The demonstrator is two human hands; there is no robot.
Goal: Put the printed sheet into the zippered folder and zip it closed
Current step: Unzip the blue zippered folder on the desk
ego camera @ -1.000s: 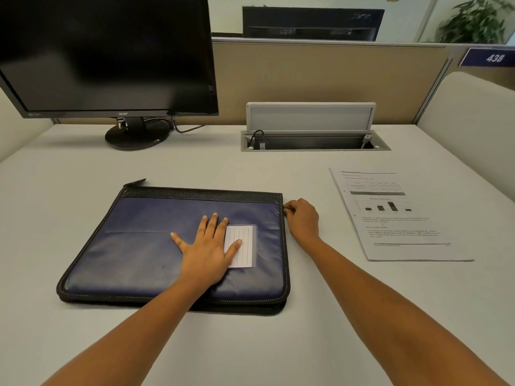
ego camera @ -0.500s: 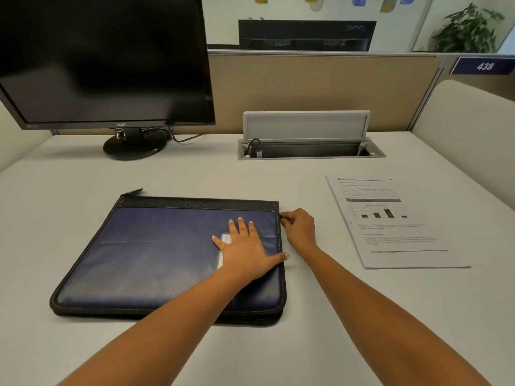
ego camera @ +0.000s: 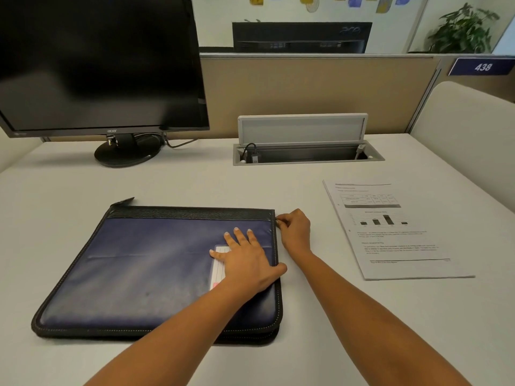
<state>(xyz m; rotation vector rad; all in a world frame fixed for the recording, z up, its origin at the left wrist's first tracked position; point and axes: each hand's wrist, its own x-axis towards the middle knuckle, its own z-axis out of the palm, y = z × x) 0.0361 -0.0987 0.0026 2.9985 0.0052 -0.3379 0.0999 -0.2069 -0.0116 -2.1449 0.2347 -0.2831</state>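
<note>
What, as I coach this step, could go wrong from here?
1. The left hand lies flat on the folder, its thumb across the right edge; the pull that the right hand seems to pinch may catch it there.
2. The sheet lies near the right forearm, which might sweep it askew.

The right hand [ego camera: 295,229] is curling its fingers, thumb and forefinger pinching a zip pull [ego camera: 277,222]. Just beside that grip, nearer the body, the left hand [ego camera: 245,260] is lying flat, palm down, fingers straight, thumb spread. Both forearms are reaching forward.
</note>
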